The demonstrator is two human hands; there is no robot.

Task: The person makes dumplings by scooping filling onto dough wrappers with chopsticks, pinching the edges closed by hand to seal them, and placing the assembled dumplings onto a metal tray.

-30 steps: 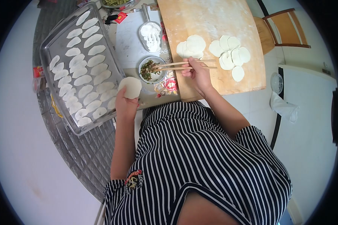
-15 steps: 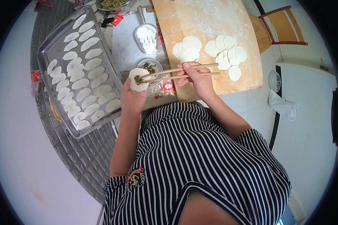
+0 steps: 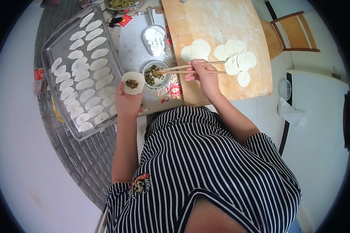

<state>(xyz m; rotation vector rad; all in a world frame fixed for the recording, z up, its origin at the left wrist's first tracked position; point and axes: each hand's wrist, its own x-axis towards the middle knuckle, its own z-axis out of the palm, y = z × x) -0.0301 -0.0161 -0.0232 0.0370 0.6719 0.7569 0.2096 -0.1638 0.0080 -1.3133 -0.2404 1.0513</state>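
Note:
On my left hand lies a round dumpling wrapper, held at its edge, with a small mound of chopped filling in the middle. My right hand is closed around a pair of wooden chopsticks. Their tips are in the white bowl of filling, just right of the wrapper. To the left, a metal tray carries rows of folded dumplings.
Flat wrappers lie in two groups, one stack and one spread, on a floured wooden board. A metal scoop of flour rests on white paper. Farther back stands a bowl of green pieces. A chair is at right.
The chopsticks have left the wrapper and their tips are now in the filling bowl. My left hand has shifted left with the wrapper, leaving filling on it.

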